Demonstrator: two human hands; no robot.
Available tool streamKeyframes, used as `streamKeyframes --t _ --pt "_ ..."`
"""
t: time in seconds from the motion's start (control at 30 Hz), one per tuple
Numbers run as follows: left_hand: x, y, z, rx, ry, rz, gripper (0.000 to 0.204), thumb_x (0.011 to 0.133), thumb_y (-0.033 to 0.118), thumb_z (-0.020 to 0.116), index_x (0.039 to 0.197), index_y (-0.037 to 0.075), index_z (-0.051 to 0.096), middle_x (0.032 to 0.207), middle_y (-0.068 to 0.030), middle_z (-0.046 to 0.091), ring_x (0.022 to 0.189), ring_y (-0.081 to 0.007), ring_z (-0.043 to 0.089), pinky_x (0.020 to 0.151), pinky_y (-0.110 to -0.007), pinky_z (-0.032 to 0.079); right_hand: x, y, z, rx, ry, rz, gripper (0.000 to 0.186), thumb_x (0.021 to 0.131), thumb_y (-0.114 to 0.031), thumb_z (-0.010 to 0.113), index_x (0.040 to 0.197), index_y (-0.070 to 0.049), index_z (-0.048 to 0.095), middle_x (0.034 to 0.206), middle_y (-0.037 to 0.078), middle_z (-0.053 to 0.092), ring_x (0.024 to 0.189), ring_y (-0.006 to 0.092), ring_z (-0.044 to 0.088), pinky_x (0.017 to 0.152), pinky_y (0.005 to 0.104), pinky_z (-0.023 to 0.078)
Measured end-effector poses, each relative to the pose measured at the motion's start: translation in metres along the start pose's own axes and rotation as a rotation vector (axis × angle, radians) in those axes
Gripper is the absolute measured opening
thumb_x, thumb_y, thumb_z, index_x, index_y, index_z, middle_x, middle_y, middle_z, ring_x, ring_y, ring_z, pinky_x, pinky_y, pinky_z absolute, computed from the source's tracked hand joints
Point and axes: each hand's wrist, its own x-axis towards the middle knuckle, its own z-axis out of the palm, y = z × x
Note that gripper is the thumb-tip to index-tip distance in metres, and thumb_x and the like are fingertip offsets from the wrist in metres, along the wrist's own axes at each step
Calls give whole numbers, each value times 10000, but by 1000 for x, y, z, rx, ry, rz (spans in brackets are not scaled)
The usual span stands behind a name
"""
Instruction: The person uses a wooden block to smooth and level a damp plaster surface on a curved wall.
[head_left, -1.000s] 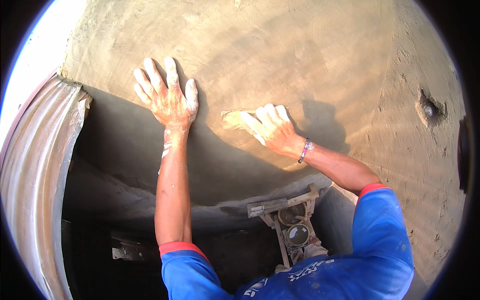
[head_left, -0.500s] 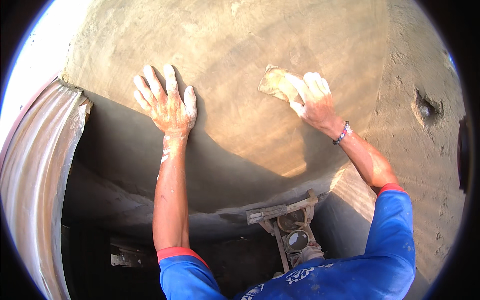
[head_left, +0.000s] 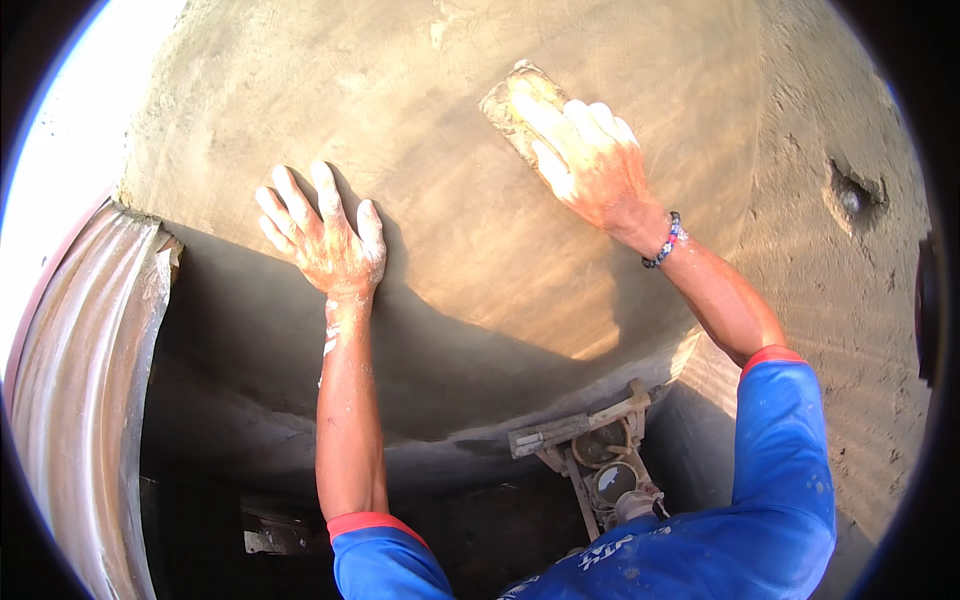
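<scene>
My left hand (head_left: 328, 238) rests flat against the smooth grey-brown plastered wall (head_left: 440, 190), fingers spread, holding nothing. Whitish residue coats its fingertips and wrist. To its right and higher up, my right hand (head_left: 605, 170) grips a flat, yellowish, mortar-smeared sponge (head_left: 508, 108). The sponge is pressed to the wall surface, its outer end sticking out past my fingers. The fingers partly cover the rest of it. A beaded bracelet (head_left: 665, 240) circles my right wrist.
Corrugated metal sheeting (head_left: 90, 390) stands at the left, its edge by the wall's corner. A rougher wall (head_left: 810, 290) on the right has a hole (head_left: 852, 198) in it. Below are a wooden frame (head_left: 580, 425) and a round bucket (head_left: 612, 485), with dark space around them.
My right hand has slid the sponge up and slightly left across the wall. My left hand stays planted on the plaster while the view has shifted a little.
</scene>
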Motion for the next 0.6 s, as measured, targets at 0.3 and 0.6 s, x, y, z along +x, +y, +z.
streamKeyframes --t 0.3,0.6 --pt "-3 3 1 4 -27 -43 665 978 483 500 1540 142 396 1645 -200 214 1507 -465 151 1189 -621 146 -34 2 -11 0 -163 -104 623 794 -218 725 1399 -213 579 1003 33 595 878 235 539 713 380 449" --pt "-5 2 9 -14 15 -23 677 1021 551 409 1558 140 367 1647 -194 216 1509 -466 159 1194 -620 139 -90 -46 27 26 -263 -256 635 794 -206 719 1408 -218 558 976 20 573 846 256 538 703 378 446"
